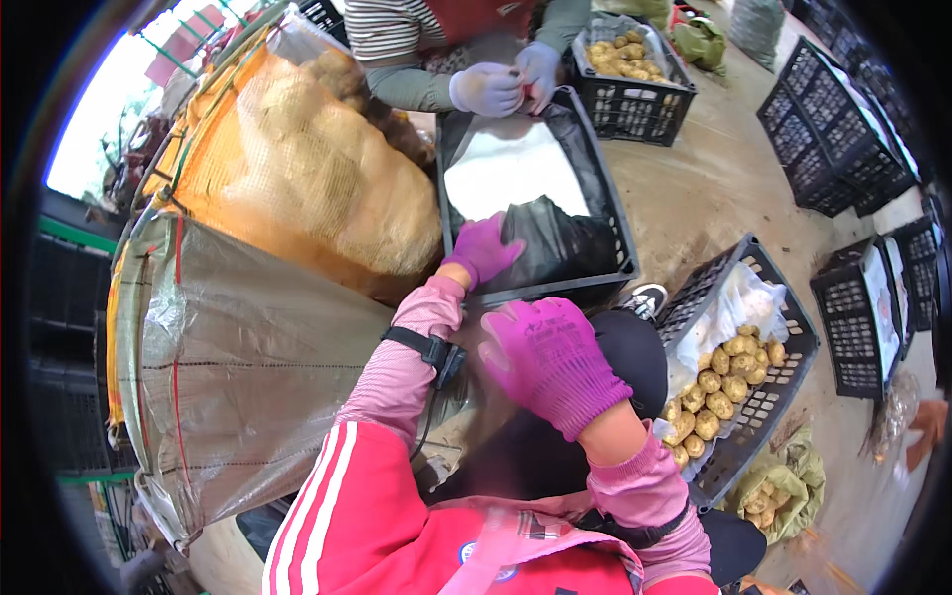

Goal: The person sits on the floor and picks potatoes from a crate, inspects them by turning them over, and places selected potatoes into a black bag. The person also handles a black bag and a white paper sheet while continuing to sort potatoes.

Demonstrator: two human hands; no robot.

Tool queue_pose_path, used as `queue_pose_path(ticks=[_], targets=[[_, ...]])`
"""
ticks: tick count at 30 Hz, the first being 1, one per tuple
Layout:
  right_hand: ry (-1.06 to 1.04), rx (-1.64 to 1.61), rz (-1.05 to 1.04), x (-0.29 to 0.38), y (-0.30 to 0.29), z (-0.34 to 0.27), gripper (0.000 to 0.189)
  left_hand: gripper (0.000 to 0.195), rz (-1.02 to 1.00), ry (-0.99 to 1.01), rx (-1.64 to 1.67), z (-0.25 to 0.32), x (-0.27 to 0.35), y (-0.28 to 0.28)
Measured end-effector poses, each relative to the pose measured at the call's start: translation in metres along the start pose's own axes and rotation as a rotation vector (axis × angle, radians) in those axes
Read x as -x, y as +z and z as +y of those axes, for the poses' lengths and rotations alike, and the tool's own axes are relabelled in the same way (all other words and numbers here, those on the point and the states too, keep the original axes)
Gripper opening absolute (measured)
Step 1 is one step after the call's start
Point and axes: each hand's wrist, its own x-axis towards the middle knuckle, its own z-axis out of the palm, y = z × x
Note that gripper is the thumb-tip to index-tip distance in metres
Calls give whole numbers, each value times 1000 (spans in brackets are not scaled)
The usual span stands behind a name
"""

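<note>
My left hand (483, 249), in a purple glove, rests at the near left edge of a black plastic crate (625, 253), its fingers against a black plastic liner (558, 242); whether they grip it I cannot tell. A white sheet (517, 167) lies inside the crate on the dark liner. My right hand (547, 357), in a matching glove with printed writing, is raised nearer to me than the crate, over my lap. Its fingers are curled and their tips are partly hidden, so I cannot tell if it holds anything.
A co-worker's gloved hands (506, 83) meet at the crate's far edge. Mesh sacks of potatoes (327, 171) and a grey woven sack (253, 364) stand left. Potato crates stand right (788, 416) and at the back (632, 111). An open green sack (803, 483) holds potatoes; further crates (825, 134) stand far right.
</note>
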Motion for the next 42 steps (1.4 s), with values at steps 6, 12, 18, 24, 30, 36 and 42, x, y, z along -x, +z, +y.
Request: queue_pose_path(ticks=[6,12,18,24,30,36,42], targets=[[103,-95,27,-8,9,9,17,65,-262,-108,218,-20,-21,-15],[11,-40,395,4,-23,4,18,65,58,-38,31,-13,-20,5],[247,183,935,178,-95,24,16,58,316,182,490,24,61,28],[1024,896,1040,458,-210,-81,41,53,263,85,994,84,96,-11],[2041,757,480,613,-199,-252,91,51,277,397,1209,224,134,-104],[2048,-42,1177,660,-168,-244,44,49,-137,717,1260,338,217,-102],[1724,443,858,616,-267,-316,24,74,-989,830,1085,355,305,-45]])
